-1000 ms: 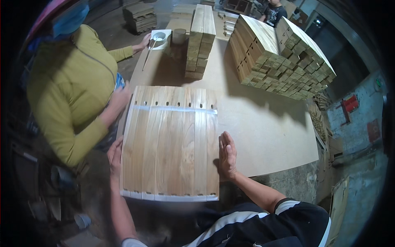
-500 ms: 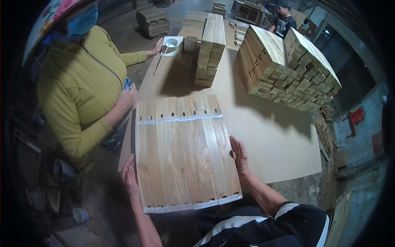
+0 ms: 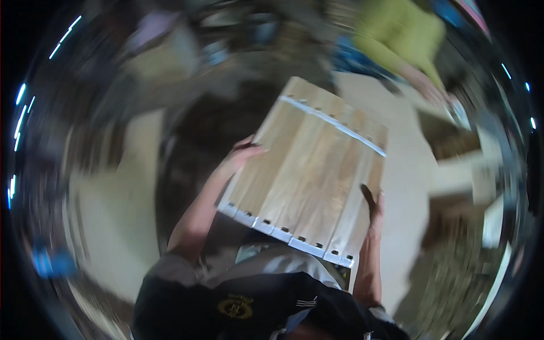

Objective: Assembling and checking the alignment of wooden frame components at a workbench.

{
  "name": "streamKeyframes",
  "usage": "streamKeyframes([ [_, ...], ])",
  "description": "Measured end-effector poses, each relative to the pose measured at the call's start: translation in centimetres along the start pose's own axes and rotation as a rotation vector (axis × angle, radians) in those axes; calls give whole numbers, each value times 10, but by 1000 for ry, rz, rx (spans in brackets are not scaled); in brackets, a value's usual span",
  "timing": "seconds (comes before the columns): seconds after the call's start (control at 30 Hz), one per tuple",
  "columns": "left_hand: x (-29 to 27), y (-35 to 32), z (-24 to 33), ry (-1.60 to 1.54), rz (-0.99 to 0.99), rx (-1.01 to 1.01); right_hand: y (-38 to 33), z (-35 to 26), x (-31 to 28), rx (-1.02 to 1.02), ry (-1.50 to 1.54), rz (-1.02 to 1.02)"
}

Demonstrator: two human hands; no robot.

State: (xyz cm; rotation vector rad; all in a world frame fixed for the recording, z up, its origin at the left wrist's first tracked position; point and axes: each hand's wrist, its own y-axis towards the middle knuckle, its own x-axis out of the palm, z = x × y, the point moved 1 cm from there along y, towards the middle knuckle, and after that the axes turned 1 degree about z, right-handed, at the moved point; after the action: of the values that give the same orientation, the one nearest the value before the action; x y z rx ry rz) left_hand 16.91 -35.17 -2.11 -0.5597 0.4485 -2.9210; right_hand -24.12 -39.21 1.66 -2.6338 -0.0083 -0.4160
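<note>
As slotted wooden slats (image 3: 309, 170) span the frame's centre, left hand (image 3: 242, 157) and right hand (image 3: 376, 214) clamp the outer edges — likely against slipping apart.

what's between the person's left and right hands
The head view shows a row of wooden slats between the left hand and the right hand.
</note>
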Motion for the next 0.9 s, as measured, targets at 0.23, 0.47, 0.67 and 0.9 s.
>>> streamKeyframes([
  [0.23,-10,-125,-4,-363,264,272,17,-70,100,-13,-306,-416],
  [0.47,26,-218,-59,-320,680,340,98,-24,149,314,-258,-875],
  [0.67,-44,-283,-140,-288,943,108,110,59,212,48,-612,-1007],
  [0.9,-120,-288,-72,261,1149,-176,85,110,235,55,-930,-1128],
])
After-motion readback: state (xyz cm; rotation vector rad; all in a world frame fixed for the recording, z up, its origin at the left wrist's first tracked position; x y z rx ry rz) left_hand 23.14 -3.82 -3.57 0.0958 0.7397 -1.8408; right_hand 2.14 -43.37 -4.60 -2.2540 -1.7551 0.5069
